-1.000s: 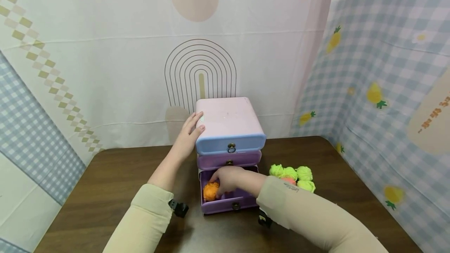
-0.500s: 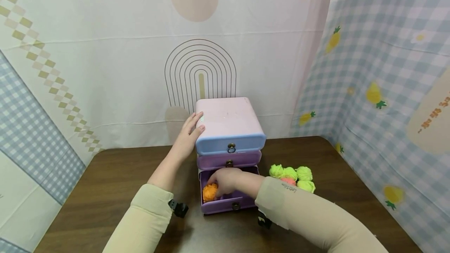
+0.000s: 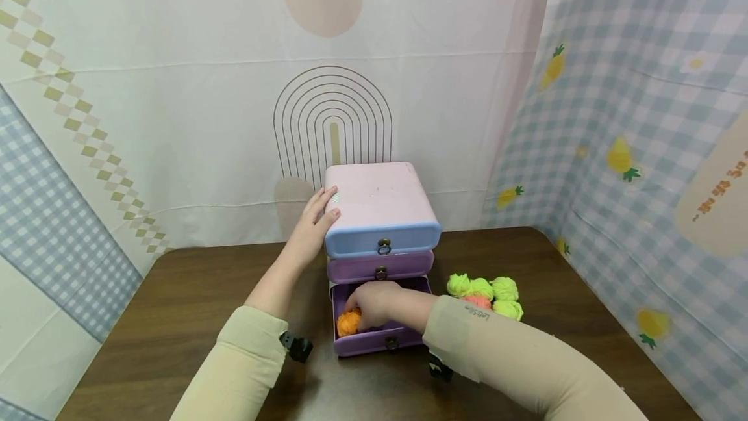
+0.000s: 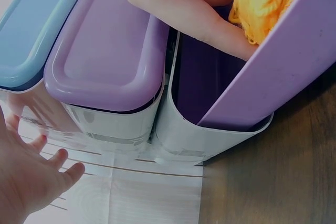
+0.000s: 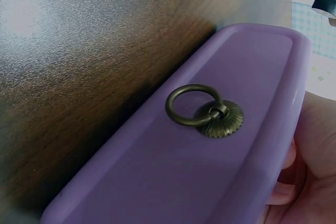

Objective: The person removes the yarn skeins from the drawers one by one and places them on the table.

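A small chest [image 3: 380, 193] with a pink top, a blue top drawer and purple lower drawers stands on the table. My left hand [image 3: 310, 229] rests against its left side, fingers spread and fairly straight. My right hand [image 3: 376, 304] reaches down into the pulled-out bottom drawer [image 3: 365, 344], fingers around an orange ball of yarn [image 3: 349, 322] in the left front corner. In the left wrist view, one right finger lies along the orange ball of yarn [image 4: 268, 3], behind the drawer front. The thumb's contact is hidden. A brass ring pull [image 5: 194, 103] hangs on that drawer front.
Right of the chest lie several neon yellow-green yarn balls [image 3: 505, 288] and a coral one [image 3: 478, 302], close together on the brown table [image 3: 234, 291]. The blue drawer [image 3: 356, 241] and purple middle drawer [image 3: 356, 269] overhang the open one. A printed cloth [image 3: 204, 135] hangs behind.
My right hand and the orange ball have shifted slightly left inside the bottom drawer, toward its corner. My left hand stays in place on the chest's side.
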`<state>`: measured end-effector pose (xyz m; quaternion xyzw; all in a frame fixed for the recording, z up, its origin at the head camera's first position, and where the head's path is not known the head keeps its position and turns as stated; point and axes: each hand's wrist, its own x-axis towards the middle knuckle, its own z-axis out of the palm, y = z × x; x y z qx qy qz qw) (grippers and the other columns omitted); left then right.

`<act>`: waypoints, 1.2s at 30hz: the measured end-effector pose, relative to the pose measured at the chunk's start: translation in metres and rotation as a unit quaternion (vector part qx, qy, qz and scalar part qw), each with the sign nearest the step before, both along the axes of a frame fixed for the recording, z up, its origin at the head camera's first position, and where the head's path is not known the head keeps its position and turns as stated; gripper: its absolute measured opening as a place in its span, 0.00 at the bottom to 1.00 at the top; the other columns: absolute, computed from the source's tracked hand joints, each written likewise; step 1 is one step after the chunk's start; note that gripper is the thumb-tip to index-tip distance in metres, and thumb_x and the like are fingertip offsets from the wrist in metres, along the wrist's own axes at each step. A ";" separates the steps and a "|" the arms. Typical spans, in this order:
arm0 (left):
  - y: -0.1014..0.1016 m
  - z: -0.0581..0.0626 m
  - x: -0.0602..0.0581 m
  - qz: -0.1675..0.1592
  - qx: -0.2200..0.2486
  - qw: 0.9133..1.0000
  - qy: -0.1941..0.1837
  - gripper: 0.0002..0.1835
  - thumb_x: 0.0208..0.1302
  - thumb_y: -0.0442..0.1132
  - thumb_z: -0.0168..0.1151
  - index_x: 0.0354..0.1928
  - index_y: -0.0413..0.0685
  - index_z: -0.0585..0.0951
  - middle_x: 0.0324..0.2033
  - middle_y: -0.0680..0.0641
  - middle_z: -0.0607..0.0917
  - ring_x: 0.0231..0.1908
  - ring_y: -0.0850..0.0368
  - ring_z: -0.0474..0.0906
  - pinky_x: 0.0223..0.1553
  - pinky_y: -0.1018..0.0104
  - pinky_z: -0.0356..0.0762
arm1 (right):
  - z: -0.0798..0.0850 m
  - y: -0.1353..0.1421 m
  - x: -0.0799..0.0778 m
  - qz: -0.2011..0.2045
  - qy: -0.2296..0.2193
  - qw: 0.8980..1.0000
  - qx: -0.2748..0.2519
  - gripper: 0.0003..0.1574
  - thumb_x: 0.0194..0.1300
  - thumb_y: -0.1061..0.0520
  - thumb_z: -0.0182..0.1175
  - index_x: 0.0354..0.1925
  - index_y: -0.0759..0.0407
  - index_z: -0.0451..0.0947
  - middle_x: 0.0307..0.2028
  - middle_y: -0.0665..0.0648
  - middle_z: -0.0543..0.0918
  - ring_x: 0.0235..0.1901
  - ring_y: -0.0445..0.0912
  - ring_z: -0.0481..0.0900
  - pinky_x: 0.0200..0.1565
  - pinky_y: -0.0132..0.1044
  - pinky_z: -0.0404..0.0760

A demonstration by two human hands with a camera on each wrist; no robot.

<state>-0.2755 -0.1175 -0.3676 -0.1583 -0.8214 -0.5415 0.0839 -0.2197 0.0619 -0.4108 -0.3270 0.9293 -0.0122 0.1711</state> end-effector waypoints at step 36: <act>0.000 -0.001 0.001 0.002 -0.005 1.000 -0.001 0.32 0.73 0.56 0.49 0.76 0.63 0.61 0.78 0.45 0.47 0.75 0.41 0.42 0.70 0.35 0.44 | 0.023 0.060 0.001 -0.024 0.027 0.987 -0.157 0.23 0.55 0.51 0.70 0.52 0.48 0.85 0.40 0.43 0.84 0.31 0.37 0.74 0.35 0.33 0.74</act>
